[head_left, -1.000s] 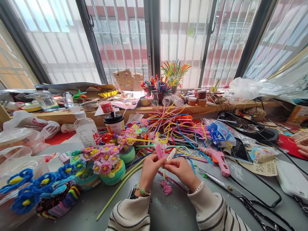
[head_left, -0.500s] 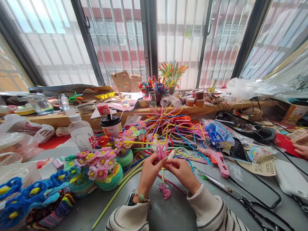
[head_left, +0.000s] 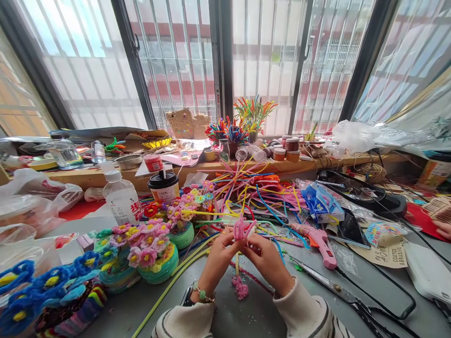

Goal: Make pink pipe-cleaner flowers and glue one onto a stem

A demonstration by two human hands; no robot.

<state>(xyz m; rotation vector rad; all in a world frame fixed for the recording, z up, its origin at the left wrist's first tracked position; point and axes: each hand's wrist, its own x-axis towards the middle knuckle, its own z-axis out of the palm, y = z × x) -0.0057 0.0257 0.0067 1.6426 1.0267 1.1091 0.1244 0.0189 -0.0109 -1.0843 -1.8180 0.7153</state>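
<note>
In front of me, my left hand (head_left: 221, 257) is closed, pinching the base of a bunch of looped pink pipe cleaners (head_left: 241, 229). My right hand (head_left: 268, 262) closes on the same base from the right, and the fingertips of both hands meet there. The loops stand up above my fingers. Below my hands a pale yellow stem (head_left: 237, 264) hangs down, with a fuzzy pink clump (head_left: 240, 287) at its lower end. A dark red pipe cleaner (head_left: 256, 278) lies on the table behind it. My fingers hide the exact join.
Pink pipe-cleaner flowers (head_left: 150, 239) in a green pot and blue flowers (head_left: 49, 281) stand left. Large scissors (head_left: 336, 286) and a pink glue gun (head_left: 320, 245) lie right. Loose pipe cleaners (head_left: 246, 185) pile up behind my hands. Another person's hand (head_left: 443, 229) shows far right.
The pink loops have turned and now spread wider above my fingers. A white tip seen by my right fingers is out of sight. The whole view has shifted slightly.
</note>
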